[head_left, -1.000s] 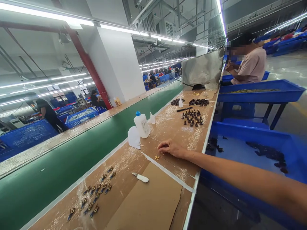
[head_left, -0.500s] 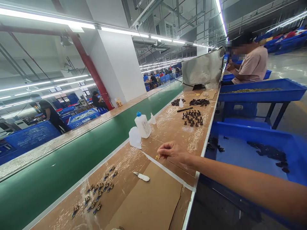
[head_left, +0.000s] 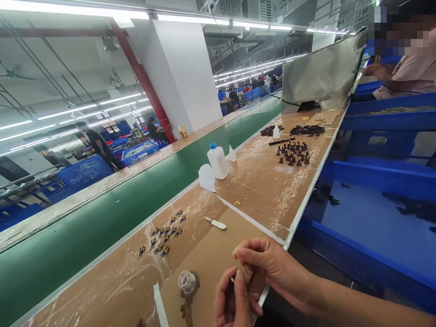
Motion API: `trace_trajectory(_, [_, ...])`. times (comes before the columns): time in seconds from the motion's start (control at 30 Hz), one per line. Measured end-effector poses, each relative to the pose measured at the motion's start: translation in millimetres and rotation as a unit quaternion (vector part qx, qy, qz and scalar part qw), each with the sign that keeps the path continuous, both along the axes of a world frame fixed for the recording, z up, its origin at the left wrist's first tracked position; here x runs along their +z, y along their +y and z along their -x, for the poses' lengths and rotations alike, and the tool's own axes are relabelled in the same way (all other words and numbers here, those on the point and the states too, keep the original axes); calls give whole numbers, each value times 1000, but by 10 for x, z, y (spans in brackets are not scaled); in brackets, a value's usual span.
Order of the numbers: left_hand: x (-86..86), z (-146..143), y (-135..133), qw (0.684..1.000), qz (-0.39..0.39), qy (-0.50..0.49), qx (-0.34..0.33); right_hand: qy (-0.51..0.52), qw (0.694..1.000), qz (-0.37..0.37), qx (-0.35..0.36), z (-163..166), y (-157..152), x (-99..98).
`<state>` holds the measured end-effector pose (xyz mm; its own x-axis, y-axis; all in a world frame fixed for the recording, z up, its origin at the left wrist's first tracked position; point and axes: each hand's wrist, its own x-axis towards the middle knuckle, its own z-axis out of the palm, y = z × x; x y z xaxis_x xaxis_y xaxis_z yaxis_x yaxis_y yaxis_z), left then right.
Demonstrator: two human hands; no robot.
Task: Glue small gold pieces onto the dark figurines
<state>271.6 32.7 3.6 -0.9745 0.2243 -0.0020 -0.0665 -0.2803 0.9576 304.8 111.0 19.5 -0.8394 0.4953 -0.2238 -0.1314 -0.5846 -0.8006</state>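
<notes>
My right hand (head_left: 269,265) is near the front edge of the cardboard-covered bench (head_left: 259,181), fingers pinched together. My left hand (head_left: 233,299) is just below it, fingers curled, touching the right fingertips. Whatever small piece sits between them is too small to make out. A small clear cup (head_left: 188,282) sits on the bench just left of my hands. A few tiny gold pieces (head_left: 237,203) lie farther up the bench. A cluster of small blue-and-gold parts (head_left: 165,236) lies to the left, and a white knife-like tool (head_left: 215,223) lies between.
A white bottle with a blue cap (head_left: 218,161) and a white plastic piece (head_left: 206,177) stand by the green conveyor belt (head_left: 136,200). Dark small parts (head_left: 293,153) stand farther along. Blue bins (head_left: 371,213) line the right side. A seated person's sleeve (head_left: 408,72) shows at the far right.
My right hand left the gold pieces and drew back toward me, pinched. My left hand has come into view and met it. The view dropped and shifted, revealing the clear cup.
</notes>
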Motion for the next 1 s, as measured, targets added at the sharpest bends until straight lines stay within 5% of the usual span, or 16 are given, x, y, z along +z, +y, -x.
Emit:
trace_trajectory(0.23, [93, 35, -97, 996, -37, -79, -29, 29, 997, -54, 50, 2, -74, -12])
trace_trajectory(0.43, [93, 74, -149, 985, -57, -138, -83, 1, 966, -259, -21, -54, -20, 22])
trace_trajectory(0.63, [46, 127, -185, 982, -70, -143, -99, 3, 919, -394, 11, -91, 42, 26])
trace_trajectory(0.73, [40, 149, -192, 978, -78, -158, -108, 11, 932, -361, 40, -82, 60, 29])
trace_trajectory(0.87, [57, 155, -191, 977, -73, -163, -116, 44, 980, -176, 78, -49, 57, -6])
trace_trajectory(1.0, [63, 154, -203, 974, -72, -162, -141, 91, 988, -53, 117, -16, 58, -85])
